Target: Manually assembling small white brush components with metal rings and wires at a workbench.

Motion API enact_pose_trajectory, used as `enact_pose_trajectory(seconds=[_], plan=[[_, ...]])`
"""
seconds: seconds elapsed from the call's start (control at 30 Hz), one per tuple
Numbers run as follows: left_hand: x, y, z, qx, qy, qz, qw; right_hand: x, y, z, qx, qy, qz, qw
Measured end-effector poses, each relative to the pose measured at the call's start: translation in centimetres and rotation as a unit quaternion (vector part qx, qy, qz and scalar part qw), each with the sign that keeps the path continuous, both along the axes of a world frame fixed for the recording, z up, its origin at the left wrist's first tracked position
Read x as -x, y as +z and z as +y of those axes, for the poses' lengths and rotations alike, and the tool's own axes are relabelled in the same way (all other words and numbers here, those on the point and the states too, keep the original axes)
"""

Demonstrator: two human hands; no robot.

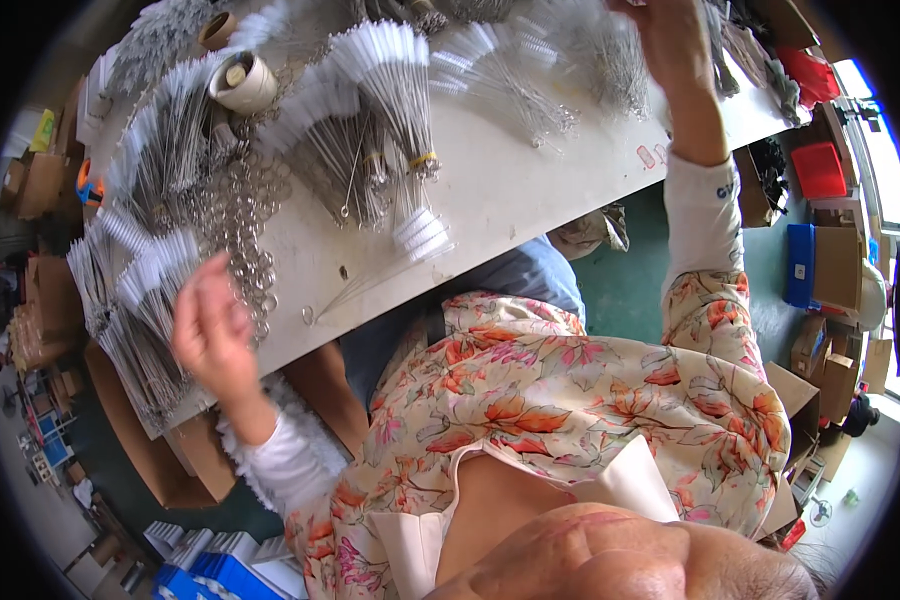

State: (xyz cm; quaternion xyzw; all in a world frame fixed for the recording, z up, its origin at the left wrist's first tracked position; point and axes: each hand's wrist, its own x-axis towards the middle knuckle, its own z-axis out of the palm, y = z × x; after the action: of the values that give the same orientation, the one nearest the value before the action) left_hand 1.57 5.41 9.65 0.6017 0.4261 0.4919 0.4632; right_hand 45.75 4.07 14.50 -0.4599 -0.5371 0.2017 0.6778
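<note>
My left hand point(215, 325) hovers over the table's near left edge, beside a heap of small metal rings point(250, 215). Motion blurs its bent fingers, so whatever they hold cannot be made out. Left of it lie wire brushes point(160, 270) with white bristles and thin metal stems. My right hand point(670, 45) reaches to the far right of the table, near a blurred pile of similar brushes point(610, 60); the top edge of the picture cuts off its fingertips. Between my hands, loose brushes point(422, 235) lie near the front edge, their stems pointing to the lower left.
Brush bundles point(385, 90), some tied with yellow bands, cover the far side of the white table point(510, 190). A whitish roll point(243, 82) stands among them. Below the left corner is an open cardboard box point(195, 460). Blue and red bins point(818, 170) stand at right.
</note>
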Motion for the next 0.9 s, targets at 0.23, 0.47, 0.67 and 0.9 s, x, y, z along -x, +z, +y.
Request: enact_pose_trajectory(seconds=[0.23,0.47,0.67,0.9], plan=[[-13.6,-3.4,-0.3,-0.206,-0.122,0.001,0.971,17.5,-6.1,-2.4,0.109,0.314,0.129,0.934],[-12.3,-1.1,-1.2,-0.229,-0.071,0.037,0.97,15.2,-9.8,-3.9,0.065,0.112,0.019,0.991],[-14.0,-8.2,-2.9,-0.395,-0.137,0.065,0.906,17.1,-11.6,-4.8,0.221,0.266,0.569,0.746],[-10.7,-8.4,-3.3,-0.312,-0.169,0.14,0.924,7.7,-6.8,-5.3,0.351,0.197,-0.253,0.88]])
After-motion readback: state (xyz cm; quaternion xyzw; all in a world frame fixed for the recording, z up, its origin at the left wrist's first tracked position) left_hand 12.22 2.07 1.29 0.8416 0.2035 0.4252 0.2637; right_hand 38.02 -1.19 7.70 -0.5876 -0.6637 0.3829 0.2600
